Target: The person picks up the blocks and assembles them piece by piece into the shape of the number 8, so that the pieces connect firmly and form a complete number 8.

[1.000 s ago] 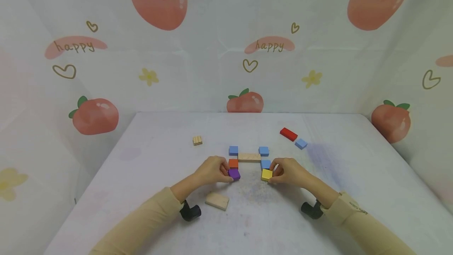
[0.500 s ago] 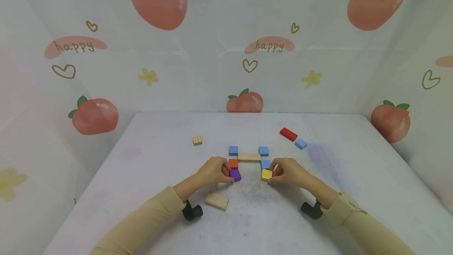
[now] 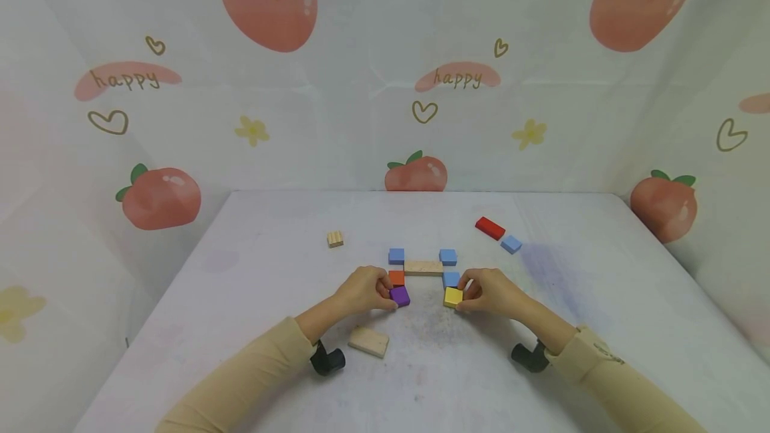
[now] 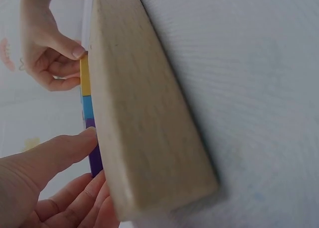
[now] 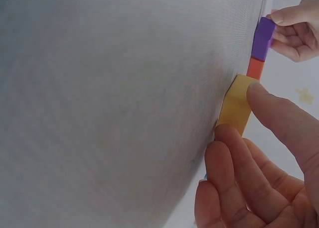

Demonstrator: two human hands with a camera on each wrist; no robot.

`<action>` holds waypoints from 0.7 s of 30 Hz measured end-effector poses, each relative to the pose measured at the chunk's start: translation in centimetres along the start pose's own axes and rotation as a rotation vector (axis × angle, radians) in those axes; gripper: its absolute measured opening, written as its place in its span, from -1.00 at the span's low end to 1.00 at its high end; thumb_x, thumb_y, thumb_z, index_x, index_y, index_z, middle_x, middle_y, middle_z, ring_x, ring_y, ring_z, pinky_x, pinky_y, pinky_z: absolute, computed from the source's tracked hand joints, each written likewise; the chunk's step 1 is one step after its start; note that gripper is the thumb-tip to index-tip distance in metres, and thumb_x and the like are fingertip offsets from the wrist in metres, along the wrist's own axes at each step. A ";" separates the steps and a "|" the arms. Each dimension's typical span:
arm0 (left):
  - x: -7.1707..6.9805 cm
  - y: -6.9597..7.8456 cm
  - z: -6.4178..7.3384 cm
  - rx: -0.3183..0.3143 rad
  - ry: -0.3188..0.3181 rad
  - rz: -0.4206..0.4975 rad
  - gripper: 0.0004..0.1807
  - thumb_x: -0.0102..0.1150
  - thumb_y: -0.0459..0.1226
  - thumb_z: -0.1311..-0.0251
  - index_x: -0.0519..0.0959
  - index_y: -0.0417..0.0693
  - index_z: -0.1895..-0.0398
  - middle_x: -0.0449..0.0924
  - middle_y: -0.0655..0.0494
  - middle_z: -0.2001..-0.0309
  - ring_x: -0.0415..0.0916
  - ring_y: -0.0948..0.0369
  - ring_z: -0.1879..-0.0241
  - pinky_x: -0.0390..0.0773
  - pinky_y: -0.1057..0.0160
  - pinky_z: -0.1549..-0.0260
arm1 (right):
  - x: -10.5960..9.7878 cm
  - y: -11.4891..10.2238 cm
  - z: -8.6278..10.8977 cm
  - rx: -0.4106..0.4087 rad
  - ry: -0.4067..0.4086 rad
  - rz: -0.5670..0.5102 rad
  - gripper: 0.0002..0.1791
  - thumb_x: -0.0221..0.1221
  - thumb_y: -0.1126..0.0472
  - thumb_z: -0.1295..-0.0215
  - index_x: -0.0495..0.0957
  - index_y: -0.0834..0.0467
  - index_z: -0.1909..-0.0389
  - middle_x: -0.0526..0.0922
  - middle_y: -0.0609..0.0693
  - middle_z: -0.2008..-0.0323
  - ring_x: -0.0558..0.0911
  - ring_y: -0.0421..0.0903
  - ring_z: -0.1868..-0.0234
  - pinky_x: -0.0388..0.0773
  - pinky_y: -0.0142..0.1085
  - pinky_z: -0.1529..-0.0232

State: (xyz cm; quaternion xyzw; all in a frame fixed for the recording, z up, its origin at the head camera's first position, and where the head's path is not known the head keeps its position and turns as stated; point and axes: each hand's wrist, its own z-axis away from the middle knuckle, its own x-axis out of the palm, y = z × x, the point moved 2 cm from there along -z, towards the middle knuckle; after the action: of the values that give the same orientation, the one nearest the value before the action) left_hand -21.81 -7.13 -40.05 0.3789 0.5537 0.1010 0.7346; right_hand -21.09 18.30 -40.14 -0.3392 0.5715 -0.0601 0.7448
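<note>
My left hand [image 3: 363, 288] pinches a purple block [image 3: 400, 296] between thumb and fingers, just in front of an orange-red block [image 3: 396, 278]. The purple block sits slightly turned. With thumb and fingertips, my right hand [image 3: 490, 291] pinches a yellow block [image 3: 453, 297], which lies in front of a blue block [image 3: 451, 279]. Behind these, a plain wooden plank [image 3: 424, 268] spans between the two rows, with a blue block [image 3: 396, 256] at its left end and another blue block [image 3: 448, 256] at its right. In the right wrist view the yellow block [image 5: 235, 104] lies against my thumb.
A loose wooden plank [image 3: 369, 341] lies near my left forearm and looms large in the left wrist view. Further back are a small striped wooden block [image 3: 335, 238] on the left, and a red block [image 3: 490, 228] beside a blue block [image 3: 511, 244] on the right.
My left hand has shifted very slightly to the right with the purple block, and its forearm moved along. The right hand and the yellow block have stayed in place.
</note>
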 end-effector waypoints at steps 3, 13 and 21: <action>0.0 0.0 0.0 0.003 0.005 -0.002 -0.71 0.44 -0.30 0.14 0.56 -0.23 0.37 0.61 0.06 0.46 0.48 0.30 0.45 0.44 0.43 0.47 | 0.0 0.0 0.0 0.000 0.002 -0.003 -0.70 0.38 0.17 0.01 0.51 0.19 0.31 0.65 -0.08 0.51 0.52 -0.26 0.47 0.50 -0.46 0.41; 0.1 0.0 -0.1 0.007 0.020 -0.015 -0.71 0.45 -0.30 0.16 0.56 -0.24 0.38 0.62 0.08 0.49 0.46 0.31 0.48 0.44 0.43 0.48 | 0.0 -0.1 0.1 0.001 0.001 -0.001 -0.70 0.38 0.18 0.01 0.52 0.19 0.30 0.64 -0.09 0.51 0.51 -0.25 0.47 0.50 -0.46 0.40; 0.1 0.0 -0.1 -0.013 0.016 -0.017 -0.70 0.45 -0.30 0.15 0.57 -0.24 0.36 0.62 0.08 0.49 0.47 0.31 0.48 0.44 0.42 0.48 | 0.0 -0.1 0.1 -0.004 0.005 0.005 -0.70 0.38 0.18 0.01 0.51 0.19 0.30 0.63 -0.09 0.52 0.50 -0.25 0.48 0.49 -0.47 0.42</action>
State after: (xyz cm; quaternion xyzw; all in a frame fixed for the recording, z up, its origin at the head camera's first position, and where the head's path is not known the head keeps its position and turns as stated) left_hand -21.87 -7.01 -40.15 0.3683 0.5622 0.1013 0.7335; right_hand -20.98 18.26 -40.12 -0.3393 0.5742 -0.0581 0.7428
